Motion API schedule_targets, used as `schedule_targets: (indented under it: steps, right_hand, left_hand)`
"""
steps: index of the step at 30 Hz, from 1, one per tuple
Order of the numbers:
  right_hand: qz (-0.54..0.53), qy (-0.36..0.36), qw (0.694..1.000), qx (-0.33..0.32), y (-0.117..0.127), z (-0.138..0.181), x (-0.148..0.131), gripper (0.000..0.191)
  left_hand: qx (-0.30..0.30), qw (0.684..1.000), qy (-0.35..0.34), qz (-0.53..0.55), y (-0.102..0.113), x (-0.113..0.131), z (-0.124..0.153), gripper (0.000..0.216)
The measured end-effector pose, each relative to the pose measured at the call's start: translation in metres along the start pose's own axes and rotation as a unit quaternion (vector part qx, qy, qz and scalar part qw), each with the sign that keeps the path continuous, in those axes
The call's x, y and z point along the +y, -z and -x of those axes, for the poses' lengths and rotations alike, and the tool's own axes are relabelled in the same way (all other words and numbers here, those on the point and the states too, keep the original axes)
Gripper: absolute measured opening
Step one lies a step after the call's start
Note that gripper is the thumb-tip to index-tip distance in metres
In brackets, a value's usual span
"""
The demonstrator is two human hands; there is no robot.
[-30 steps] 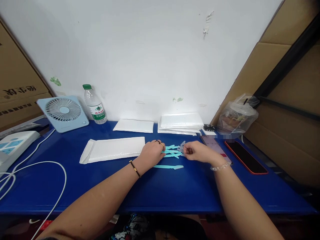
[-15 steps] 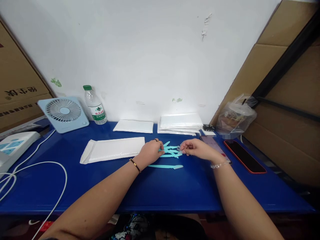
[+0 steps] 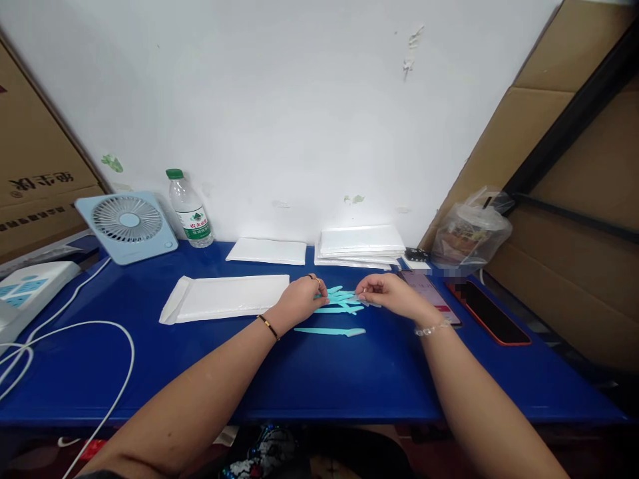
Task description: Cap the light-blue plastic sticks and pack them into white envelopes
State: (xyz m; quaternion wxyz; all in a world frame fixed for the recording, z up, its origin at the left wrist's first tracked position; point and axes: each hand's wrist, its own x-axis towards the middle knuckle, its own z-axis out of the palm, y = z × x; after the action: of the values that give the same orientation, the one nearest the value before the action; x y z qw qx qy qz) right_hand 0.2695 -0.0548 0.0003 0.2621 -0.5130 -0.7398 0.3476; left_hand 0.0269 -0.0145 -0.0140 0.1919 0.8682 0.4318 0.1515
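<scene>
The blue table (image 3: 319,379) is broad and looks slick. The teal strips (image 3: 344,296) lie on it in a loose, crossed heap near the middle, between the two hands. The left hand (image 3: 298,301) sits knuckles up with its fingers curled onto the heap's left end; I cannot tell whether it grips or only presses. The right hand (image 3: 387,293) has thumb and fingertips pinched together on the pale tips at the heap's right end.

The main hazard, as I judge it, is scatter. The strips are thin and overlap, so a pull at one end could drag the others askew or flick one across the smooth top. The lit phone (image 3: 433,293) lies just under the right wrist, and a sideways sweep could knock it against the red-cased phone (image 3: 486,313) beside it. A single strip (image 3: 329,330) lies apart, nearer the person, where a forearm could brush it toward the front edge.

Around them:
- Cardboard boxes (image 3: 564,166) lean at the right.
- A pale blue fan (image 3: 127,226) stands at the back left.
- A white padded envelope (image 3: 227,297) lies flat, just left of the left hand.
- A stack of envelopes (image 3: 362,243) sits by the wall.
- A plastic bag (image 3: 472,229) slumps at the back right.
- A water bottle (image 3: 190,209) stands upright beside the fan.
- A white cable (image 3: 132,359) loops at the left.

Envelope and phones hem the heap in most closely — one on each side.
</scene>
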Motion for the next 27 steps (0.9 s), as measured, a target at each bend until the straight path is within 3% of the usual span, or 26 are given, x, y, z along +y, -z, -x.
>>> schedule_targets:
  steps: [9,15,20,27]
  right_hand:
    - [-0.003,0.004,1.0,0.022,-0.002,0.001,-0.006,0.027]
    - [-0.052,-0.001,0.998,-0.036,-0.004,0.004,-0.015,0.027]
    - [0.059,-0.019,0.998,0.023,0.01,0.006,0.003,0.021]
    - [0.229,0.003,0.973,0.037,-0.001,-0.003,0.012,0.013]
  left_hand:
    - [0.014,0.999,-0.028,-0.009,0.002,0.006,0.001,0.015]
    - [-0.015,0.999,-0.039,0.016,0.001,0.019,0.008,0.015]
    - [-0.092,0.995,-0.029,-0.001,-0.001,0.024,0.014,0.022]
    - [-0.022,0.992,-0.05,-0.115,-0.003,0.02,0.009,0.016]
